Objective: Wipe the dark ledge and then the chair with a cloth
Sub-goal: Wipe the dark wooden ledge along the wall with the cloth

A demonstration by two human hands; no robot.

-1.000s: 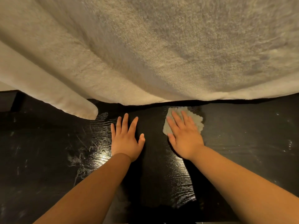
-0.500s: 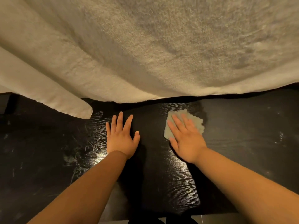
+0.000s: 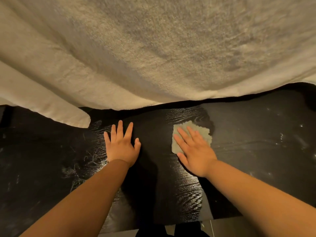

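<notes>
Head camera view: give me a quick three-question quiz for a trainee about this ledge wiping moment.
1. True or false: the left hand is pressing the cloth.
2. What hangs over the far edge of the dark ledge? A. a pale fuzzy blanket B. a metal sink C. a stack of plates
3. Fill in: the right hand lies on the cloth with its fingers ____ (straight or curled).

Key: 1 false, the left hand rests on the bare ledge; 2 A; 3 straight.
</notes>
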